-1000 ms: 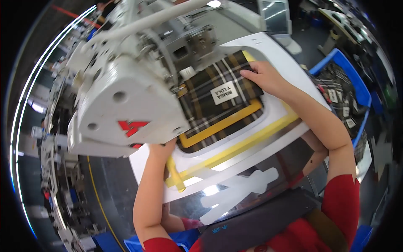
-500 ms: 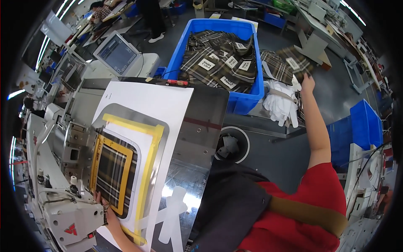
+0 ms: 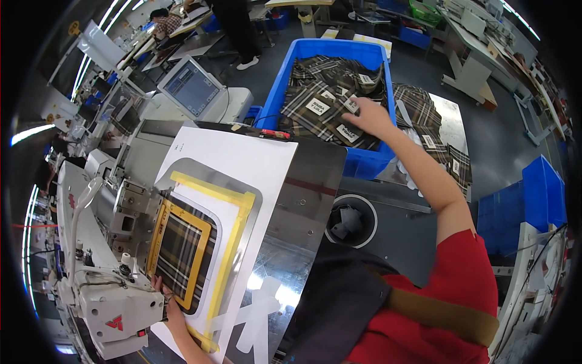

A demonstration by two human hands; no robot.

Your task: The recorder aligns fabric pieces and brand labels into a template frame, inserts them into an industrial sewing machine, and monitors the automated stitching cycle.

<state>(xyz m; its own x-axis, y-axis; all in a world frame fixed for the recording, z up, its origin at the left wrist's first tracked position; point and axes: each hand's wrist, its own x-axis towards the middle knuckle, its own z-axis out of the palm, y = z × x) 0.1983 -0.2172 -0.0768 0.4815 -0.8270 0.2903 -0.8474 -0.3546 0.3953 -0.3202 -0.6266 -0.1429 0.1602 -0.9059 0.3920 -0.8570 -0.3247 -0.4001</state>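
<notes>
My right hand [image 3: 368,116] reaches over the blue bin [image 3: 276,97]. Its thumb and fingers close on a plaid fabric piece with a white label [image 3: 351,104], one of several such pieces heaped inside. At the lower left, my left hand [image 3: 171,303] rests by the near corner of a yellow frame [image 3: 200,258], beside the white sewing machine head [image 3: 118,309]. Its fingers are curled together, and what they pinch is too small to make out. A plaid panel [image 3: 176,249] lies inside the yellow frame, over a clear template edged with yellow tape [image 3: 233,236].
More labelled plaid pieces [image 3: 424,124] lie on a stand right of the bin. Below it stands a round waste bin [image 3: 371,224]. A control screen [image 3: 193,88] stands behind the machine, and blue crates [image 3: 521,194] are at the right. White strips [image 3: 257,321] lie on the metal table.
My right hand has let go of a plaid piece at the right-hand stand and moved left over the blue bin. The left hand stays by the frame. The whole view has shifted slightly.
</notes>
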